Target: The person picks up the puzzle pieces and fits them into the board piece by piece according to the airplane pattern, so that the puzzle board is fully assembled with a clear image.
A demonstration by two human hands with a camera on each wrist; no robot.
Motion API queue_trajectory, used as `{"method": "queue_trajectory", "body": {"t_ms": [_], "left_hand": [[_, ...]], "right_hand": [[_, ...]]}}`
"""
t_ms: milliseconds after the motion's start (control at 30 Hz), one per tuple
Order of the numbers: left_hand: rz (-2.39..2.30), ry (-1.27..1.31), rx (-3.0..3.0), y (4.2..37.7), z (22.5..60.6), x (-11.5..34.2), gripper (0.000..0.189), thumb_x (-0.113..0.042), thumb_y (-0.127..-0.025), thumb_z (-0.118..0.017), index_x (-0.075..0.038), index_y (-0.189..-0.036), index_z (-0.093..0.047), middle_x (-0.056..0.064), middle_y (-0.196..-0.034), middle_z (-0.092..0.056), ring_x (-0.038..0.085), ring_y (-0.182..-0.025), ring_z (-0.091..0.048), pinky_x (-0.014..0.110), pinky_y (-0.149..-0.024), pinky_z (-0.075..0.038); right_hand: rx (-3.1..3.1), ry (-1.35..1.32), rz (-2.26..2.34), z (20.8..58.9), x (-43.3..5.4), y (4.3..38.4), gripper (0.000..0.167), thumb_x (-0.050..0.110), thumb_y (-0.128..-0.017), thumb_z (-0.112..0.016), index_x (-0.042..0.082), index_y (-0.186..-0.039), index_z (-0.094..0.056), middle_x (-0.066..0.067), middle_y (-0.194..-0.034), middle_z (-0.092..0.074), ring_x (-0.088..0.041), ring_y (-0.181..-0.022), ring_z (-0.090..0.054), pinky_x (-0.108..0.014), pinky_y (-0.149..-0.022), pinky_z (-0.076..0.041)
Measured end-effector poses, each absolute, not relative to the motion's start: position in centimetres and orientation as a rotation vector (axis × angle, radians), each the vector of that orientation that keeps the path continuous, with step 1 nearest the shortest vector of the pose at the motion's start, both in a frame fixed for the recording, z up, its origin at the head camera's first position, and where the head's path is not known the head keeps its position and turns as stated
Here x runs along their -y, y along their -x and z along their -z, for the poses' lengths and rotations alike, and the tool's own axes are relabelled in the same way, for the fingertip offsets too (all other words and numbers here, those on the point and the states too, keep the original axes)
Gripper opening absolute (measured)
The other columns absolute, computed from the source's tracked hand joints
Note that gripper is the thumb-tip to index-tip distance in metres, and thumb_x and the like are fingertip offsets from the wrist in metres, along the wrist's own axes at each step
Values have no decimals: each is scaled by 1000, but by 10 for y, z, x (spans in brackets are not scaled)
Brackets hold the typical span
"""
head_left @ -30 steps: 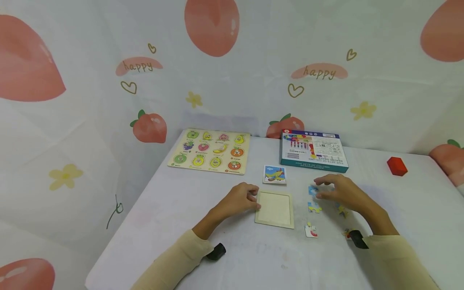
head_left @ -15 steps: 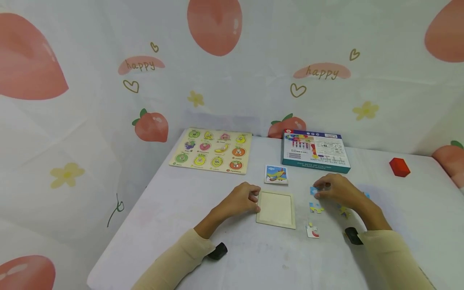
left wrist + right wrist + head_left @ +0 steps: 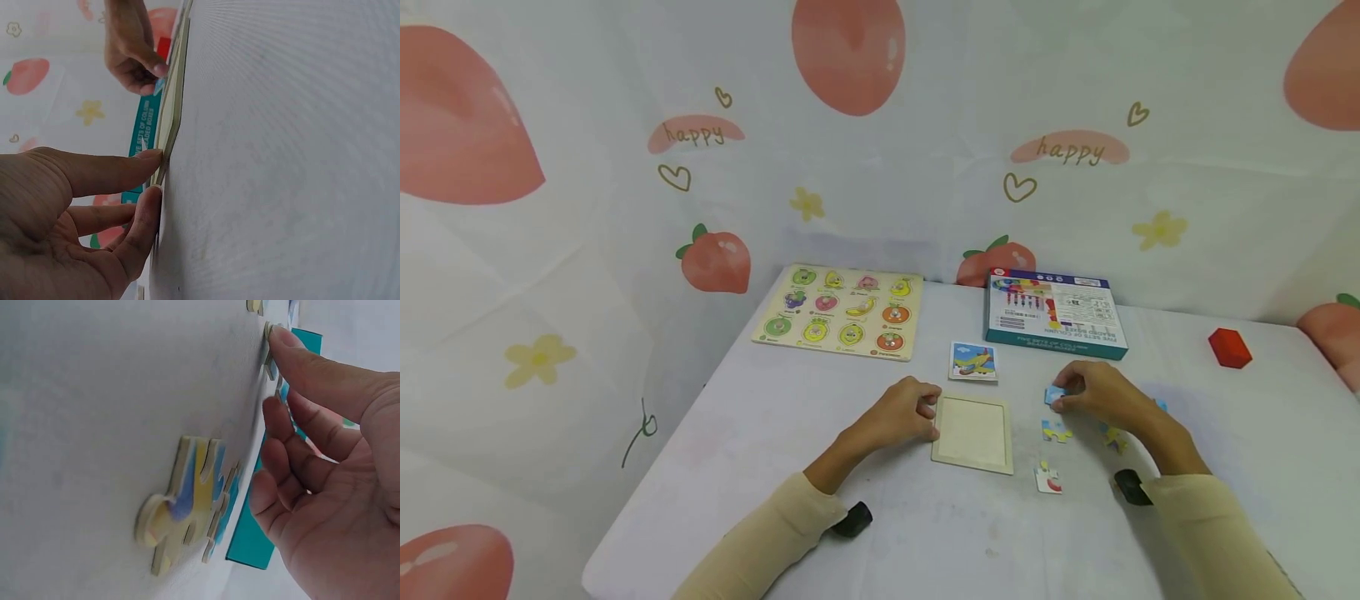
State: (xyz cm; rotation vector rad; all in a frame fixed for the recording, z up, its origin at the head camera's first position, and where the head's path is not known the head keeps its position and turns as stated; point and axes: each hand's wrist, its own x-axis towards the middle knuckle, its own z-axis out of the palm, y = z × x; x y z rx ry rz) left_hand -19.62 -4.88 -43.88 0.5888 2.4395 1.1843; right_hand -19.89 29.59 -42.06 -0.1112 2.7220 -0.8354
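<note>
My left hand [image 3: 901,412] holds the left edge of a square wooden puzzle tray [image 3: 972,433], thumb and index finger touching its rim. The tray's inside is bare. My right hand [image 3: 1101,392] pinches a blue jigsaw piece [image 3: 1053,395] between thumb and index finger, to the right of the tray. Below it lie a blue-and-yellow piece [image 3: 1056,431] and a white-and-red piece [image 3: 1048,479]. Under the right wrist a yellow-and-blue piece [image 3: 1116,439] is partly covered; the right wrist view shows a yellow-and-blue piece [image 3: 197,487] flat on the table.
An airplane picture [image 3: 973,362] lies behind the tray. Farther back are a fruit puzzle board [image 3: 842,312] on the left and a flat teal-edged box [image 3: 1054,312]. A red block [image 3: 1229,347] sits at the right. The patterned cloth wall rises behind the table.
My right hand has closed its thumb and index finger on the blue jigsaw piece, which has shifted slightly. My left hand stays at the tray's edge. The head view has shifted a little.
</note>
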Motion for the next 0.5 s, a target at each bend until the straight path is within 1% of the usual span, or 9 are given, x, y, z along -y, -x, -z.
{"method": "queue_trajectory", "body": {"t_ms": [133,233,367,500], "left_hand": [[-1182,-593,-2440,197,439,49,68,1,-82,-86,5,-145,-60,5,-115,-61,12,-98,-62,28,-87,-54],[-1191,-600,-2436,197,439,49,69,1,-82,-86,5,-145,-60,5,-114,-61,12,-98,-62,27,-87,-53],[-1193,-607,-2435,197,439,49,68,1,-81,-86,5,-144,-61,4,-113,-61,11,-97,-61,27,-87,-53],[-1187,-607,-2435,197,439,49,69,1,-81,-86,5,-145,-60,4,-113,-60,11,-98,-61,26,-88,-53]], "right_hand": [[-2721,110,844,420,-296,196,39,21,-90,-85,-2,-117,-69,-11,-105,-74,-27,-95,-63,-53,-95,-54],[-2739,142,845,419,-298,194,38,21,-92,-83,-3,-118,-70,-12,-105,-72,-28,-95,-62,-50,-93,-54],[-2775,194,855,420,-299,192,29,16,-96,-77,-2,-118,-72,-9,-102,-70,-26,-94,-60,-42,-86,-53],[-2795,230,893,420,-301,192,20,11,-102,-68,0,-117,-74,-9,-104,-71,-25,-95,-61,-40,-86,-53]]}}
